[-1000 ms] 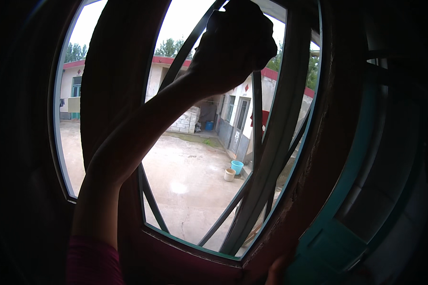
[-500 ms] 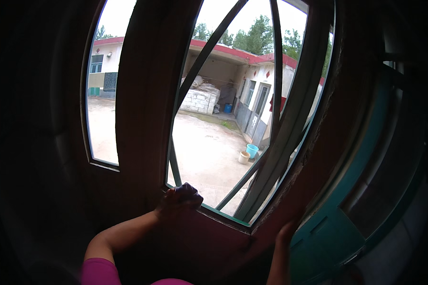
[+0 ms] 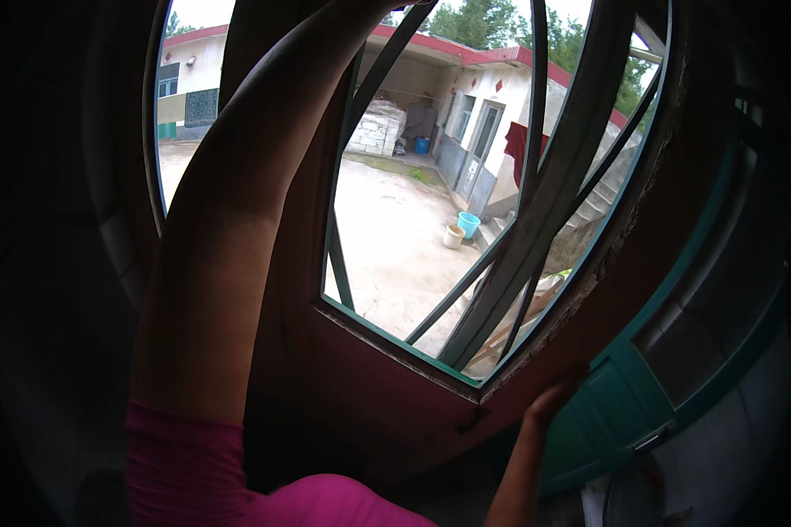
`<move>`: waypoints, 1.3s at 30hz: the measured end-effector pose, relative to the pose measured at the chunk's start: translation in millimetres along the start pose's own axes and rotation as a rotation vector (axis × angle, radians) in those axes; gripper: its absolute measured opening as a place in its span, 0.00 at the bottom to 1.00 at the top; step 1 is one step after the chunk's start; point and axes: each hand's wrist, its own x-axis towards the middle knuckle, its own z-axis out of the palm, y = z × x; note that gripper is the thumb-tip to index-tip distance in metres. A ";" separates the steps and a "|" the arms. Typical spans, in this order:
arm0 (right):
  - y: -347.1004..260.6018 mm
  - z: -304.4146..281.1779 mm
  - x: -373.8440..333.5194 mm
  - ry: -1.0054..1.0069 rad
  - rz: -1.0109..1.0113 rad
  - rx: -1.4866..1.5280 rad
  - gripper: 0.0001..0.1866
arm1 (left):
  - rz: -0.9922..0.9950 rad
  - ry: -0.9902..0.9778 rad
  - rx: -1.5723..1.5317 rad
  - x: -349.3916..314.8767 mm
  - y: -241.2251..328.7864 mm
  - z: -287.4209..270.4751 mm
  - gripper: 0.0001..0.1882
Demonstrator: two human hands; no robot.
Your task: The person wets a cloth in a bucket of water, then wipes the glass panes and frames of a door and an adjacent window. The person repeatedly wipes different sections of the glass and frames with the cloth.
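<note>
My left arm [image 3: 228, 211], in a pink sleeve, reaches up across the dark red door frame [image 3: 294, 307]. Only a sliver of my left hand [image 3: 394, 3] shows at the top edge, near the upper part of the glass pane [image 3: 395, 228]; its fingers are cut off from view. Low on the right, my right hand [image 3: 554, 397] rests against the dark red wood below the pane's lower corner. Its fingers stretch up and to the right and are dim in shadow.
Dark metal bars [image 3: 501, 255] cross the pane. A green panelled door [image 3: 606, 404] stands at the right. Through the glass lie a concrete yard [image 3: 395, 228], a blue bucket [image 3: 468, 225], a pale bucket [image 3: 453, 236], stacked white blocks [image 3: 378, 129] and a building with a red roof edge.
My left hand, a fist with something dark at the pane's lower left corner before, has risen to the top edge. The view has shifted, and my right hand stays by the wood.
</note>
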 end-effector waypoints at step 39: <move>32.5 -30.4 6.3 -0.055 -0.102 0.047 0.36 | -0.526 -0.197 1.049 -185.8 164.7 82.9 0.32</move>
